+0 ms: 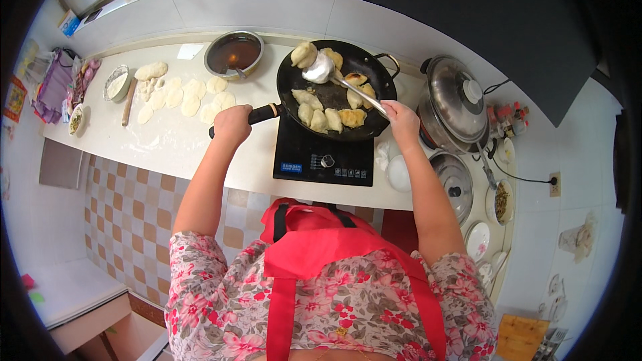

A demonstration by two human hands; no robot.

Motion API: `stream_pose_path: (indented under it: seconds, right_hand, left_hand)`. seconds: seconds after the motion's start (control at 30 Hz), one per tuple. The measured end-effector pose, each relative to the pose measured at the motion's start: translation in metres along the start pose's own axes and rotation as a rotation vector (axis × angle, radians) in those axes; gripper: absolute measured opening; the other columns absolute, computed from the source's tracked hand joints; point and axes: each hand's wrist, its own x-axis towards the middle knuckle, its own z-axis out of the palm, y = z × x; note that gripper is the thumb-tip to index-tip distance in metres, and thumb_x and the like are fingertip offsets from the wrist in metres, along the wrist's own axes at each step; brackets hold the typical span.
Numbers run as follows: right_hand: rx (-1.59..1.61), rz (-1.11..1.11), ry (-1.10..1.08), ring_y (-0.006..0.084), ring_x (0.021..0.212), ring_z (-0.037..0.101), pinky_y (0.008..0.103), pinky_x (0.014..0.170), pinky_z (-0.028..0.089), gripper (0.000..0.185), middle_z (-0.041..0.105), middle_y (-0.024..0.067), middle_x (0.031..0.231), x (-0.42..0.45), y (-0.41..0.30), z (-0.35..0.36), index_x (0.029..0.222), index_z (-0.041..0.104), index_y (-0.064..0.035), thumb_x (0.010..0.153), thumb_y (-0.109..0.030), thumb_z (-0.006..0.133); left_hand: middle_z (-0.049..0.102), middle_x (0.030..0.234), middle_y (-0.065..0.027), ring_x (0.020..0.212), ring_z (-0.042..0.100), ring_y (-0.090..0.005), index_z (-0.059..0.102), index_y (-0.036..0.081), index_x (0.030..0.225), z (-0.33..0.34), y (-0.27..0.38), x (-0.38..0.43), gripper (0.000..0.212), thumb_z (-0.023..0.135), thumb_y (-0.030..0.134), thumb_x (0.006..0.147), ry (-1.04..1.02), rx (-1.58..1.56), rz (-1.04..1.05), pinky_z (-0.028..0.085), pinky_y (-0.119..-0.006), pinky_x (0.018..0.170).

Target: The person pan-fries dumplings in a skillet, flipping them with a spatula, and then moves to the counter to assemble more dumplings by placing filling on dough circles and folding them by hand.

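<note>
My left hand (233, 125) grips the black handle (264, 113) of a dark wok (333, 98), which sits on a black induction cooktop (323, 160). In my right hand (401, 119) is the long metal handle of a ladle (318, 68), its shiny bowl low over the wok's far left part. A pale dumpling (303, 55) lies against the ladle's bowl at the wok's rim. Several more dumplings (333, 120) are spread around the wok, some pale and some browned, such as one golden dumpling (353, 118) near the front. Dark pan bottom shows in the middle.
Left of the wok stand a metal bowl of brown liquid (234, 54), flat dough rounds (191, 103), a rolling pin (129, 103) and a bowl of flour (116, 83). A lidded pot (456, 100), a glass lid (454, 185) and a bowl of food (500, 203) stand at right.
</note>
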Motion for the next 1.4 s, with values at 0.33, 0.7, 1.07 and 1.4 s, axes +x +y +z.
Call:
stream_pose_path:
  seconds: [0.33,0.7,1.07,1.4]
  right_hand:
    - [0.027,-0.004,-0.126,0.026,0.084,0.065,0.0347,0.074,0.05,0.032,0.068,0.0079,0.096,0.003,-0.021,-0.01,0.106,0.068,-0.0145,0.077,-0.024,0.073]
    - [0.375,0.217,-0.414,0.0125,0.065,0.058,0.0277,0.056,0.043,0.034,0.065,0.0041,0.079,0.007,0.004,-0.034,0.117,0.064,-0.0044,0.084,-0.013,0.069]
    - [0.84,0.911,-0.543,0.0025,0.049,0.04,0.0154,0.038,0.025,0.032,0.054,-0.001,0.072,0.006,0.008,-0.03,0.119,0.059,-0.0081,0.09,-0.02,0.065]
    - [0.794,0.778,-0.434,0.0041,0.05,0.042,0.0175,0.04,0.029,0.035,0.055,-0.0016,0.071,0.005,0.006,-0.01,0.12,0.06,-0.0052,0.088,-0.017,0.067]
  left_hand:
    - [0.066,0.08,-0.0132,0.081,0.064,-0.0337,0.065,0.011,0.088,-0.001,0.001,-0.003,0.018,0.054,0.004,0.075,0.01,-0.001,0.006,0.05,-0.044,0.07]
    - [0.066,0.081,-0.0131,0.083,0.064,-0.033,0.065,0.012,0.091,0.0,0.001,-0.002,0.021,0.055,0.004,0.075,-0.011,-0.013,-0.014,0.05,-0.043,0.071]
    - [0.066,0.082,-0.0127,0.083,0.064,-0.033,0.065,0.012,0.089,0.0,0.003,-0.002,0.02,0.055,0.004,0.075,-0.01,-0.008,-0.009,0.05,-0.043,0.072]
    - [0.066,0.08,-0.0132,0.082,0.064,-0.0336,0.064,0.012,0.09,0.004,0.002,-0.003,0.019,0.055,0.004,0.075,-0.006,-0.013,-0.009,0.05,-0.044,0.071]
